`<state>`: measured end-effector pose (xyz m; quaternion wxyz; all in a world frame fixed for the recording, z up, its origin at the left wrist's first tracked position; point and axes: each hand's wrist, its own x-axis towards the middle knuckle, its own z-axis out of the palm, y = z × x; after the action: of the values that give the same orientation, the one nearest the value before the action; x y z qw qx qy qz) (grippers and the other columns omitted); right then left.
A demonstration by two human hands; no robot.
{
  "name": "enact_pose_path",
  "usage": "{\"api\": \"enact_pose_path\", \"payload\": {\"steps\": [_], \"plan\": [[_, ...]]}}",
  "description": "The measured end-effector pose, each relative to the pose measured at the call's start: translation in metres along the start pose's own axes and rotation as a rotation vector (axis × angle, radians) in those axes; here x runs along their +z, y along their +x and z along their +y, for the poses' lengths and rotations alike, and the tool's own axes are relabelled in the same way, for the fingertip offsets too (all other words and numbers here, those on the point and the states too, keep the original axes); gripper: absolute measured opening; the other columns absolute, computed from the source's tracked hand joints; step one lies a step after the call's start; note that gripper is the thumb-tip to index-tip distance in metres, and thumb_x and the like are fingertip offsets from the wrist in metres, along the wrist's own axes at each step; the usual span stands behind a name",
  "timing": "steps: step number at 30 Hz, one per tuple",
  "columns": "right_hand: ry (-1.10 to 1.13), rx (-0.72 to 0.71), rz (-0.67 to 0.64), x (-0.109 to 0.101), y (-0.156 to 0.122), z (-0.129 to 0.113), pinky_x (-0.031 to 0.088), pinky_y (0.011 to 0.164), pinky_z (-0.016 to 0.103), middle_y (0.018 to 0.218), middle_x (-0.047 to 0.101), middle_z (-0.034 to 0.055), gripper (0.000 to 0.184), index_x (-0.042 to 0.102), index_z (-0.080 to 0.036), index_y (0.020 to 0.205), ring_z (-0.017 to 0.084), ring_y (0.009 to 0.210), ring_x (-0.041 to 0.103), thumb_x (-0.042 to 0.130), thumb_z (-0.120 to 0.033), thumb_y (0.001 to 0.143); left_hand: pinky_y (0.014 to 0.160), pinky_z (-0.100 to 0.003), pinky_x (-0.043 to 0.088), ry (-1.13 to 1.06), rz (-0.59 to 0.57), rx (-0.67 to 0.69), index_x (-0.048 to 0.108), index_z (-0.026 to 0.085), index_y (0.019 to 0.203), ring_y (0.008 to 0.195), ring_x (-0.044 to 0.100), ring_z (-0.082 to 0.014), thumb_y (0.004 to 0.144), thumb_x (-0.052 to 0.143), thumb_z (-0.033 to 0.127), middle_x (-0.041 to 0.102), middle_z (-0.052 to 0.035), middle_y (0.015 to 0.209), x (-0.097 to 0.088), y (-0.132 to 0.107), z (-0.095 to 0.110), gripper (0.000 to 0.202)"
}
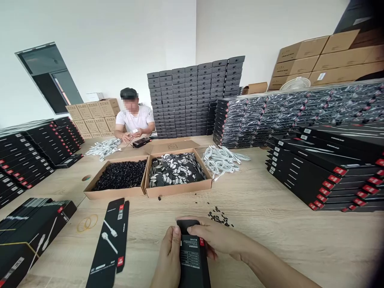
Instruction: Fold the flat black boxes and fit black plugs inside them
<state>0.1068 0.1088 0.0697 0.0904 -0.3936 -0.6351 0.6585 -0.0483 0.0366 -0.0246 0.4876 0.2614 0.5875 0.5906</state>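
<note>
Both of my hands are on a black cable box (192,260) with white print and a red label, held upright at the bottom middle of the head view. My left hand (168,256) wraps its left side, thumb near the top edge. My right hand (210,236) grips the upper right, its thumb at the opening beside a raised top flap. The inside of the box does not show. To the left lies a flattened black cable box (109,240) with a picture of a white cable. Small black pieces (219,216) are scattered on the table beyond my right hand.
Ahead stand a carton of small black parts (120,175) and a carton of black-and-white tags (177,170). White cables (223,160) lie beside them. Stacked black boxes (324,168) flank the table (246,192). Rubber bands (87,223) lie left. A person (135,116) sits opposite, handling something small and white.
</note>
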Motion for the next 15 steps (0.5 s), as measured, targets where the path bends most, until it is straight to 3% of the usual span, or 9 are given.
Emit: {"api": "enact_pose_path", "payload": {"steps": [3,6,9,11,13,15], "plan": [[-0.003,-0.054,-0.004,-0.008,0.002,0.002,0.031,0.037,0.019,0.066,0.055,-0.0048,0.038,0.066,-0.025,0.118,0.006,0.041,0.039,0.055,-0.036,0.084,0.102,-0.039,0.041,0.037,-0.101,0.014,0.070,0.019,0.099,0.116,0.056,-0.0318,0.078,0.065,0.056,0.073,-0.0109,0.107,0.010,-0.010,0.016,0.042],[0.016,-0.140,0.003,-0.019,0.004,0.003,0.037,0.042,0.019,0.076,0.060,-0.0019,0.045,0.064,-0.026,0.125,0.008,0.049,0.046,0.058,-0.046,0.085,0.092,-0.035,0.047,-0.098,-0.224,0.023,0.065,0.021,0.110,0.107,0.062,-0.0267,0.078,0.066,0.054,0.071,-0.0083,0.111,0.017,-0.021,0.030,0.046],[0.039,-0.202,-0.015,-0.027,0.003,0.000,0.042,0.049,0.021,0.079,0.063,-0.0003,0.056,0.059,-0.027,0.132,0.010,0.056,0.051,0.057,-0.058,0.086,0.087,-0.037,0.049,-0.337,-0.540,-0.221,0.062,0.019,0.120,0.107,0.065,-0.0301,0.075,0.066,0.057,0.068,-0.0126,0.122,0.016,-0.026,0.033,0.059],[0.017,-0.225,-0.041,-0.028,-0.001,-0.004,0.043,0.052,0.022,0.085,0.066,0.0009,0.060,0.056,-0.028,0.134,0.012,0.060,0.053,0.055,-0.063,0.086,0.079,-0.037,0.049,-0.434,-0.757,-0.414,0.063,0.015,0.122,0.100,0.069,-0.0327,0.074,0.058,0.065,0.071,-0.0161,0.115,0.012,-0.026,0.031,0.069],[-0.045,-0.262,-0.045,-0.027,-0.006,-0.009,0.045,0.057,0.024,0.096,0.068,0.0031,0.059,0.057,-0.029,0.133,0.015,0.068,0.057,0.052,-0.065,0.086,0.076,-0.034,0.049,-0.467,-0.873,-0.490,0.067,0.010,0.116,0.093,0.071,-0.0303,0.077,0.050,0.068,0.074,-0.0172,0.104,0.008,-0.023,0.028,0.072],[-0.085,-0.311,-0.012,-0.022,-0.011,-0.013,0.048,0.068,0.028,0.104,0.068,0.0047,0.055,0.064,-0.027,0.125,0.019,0.082,0.061,0.049,-0.064,0.088,0.078,-0.031,0.049,-0.435,-0.915,-0.486,0.072,0.006,0.104,0.089,0.071,-0.0268,0.081,0.047,0.064,0.075,-0.0183,0.097,0.006,-0.022,0.027,0.068]]}}
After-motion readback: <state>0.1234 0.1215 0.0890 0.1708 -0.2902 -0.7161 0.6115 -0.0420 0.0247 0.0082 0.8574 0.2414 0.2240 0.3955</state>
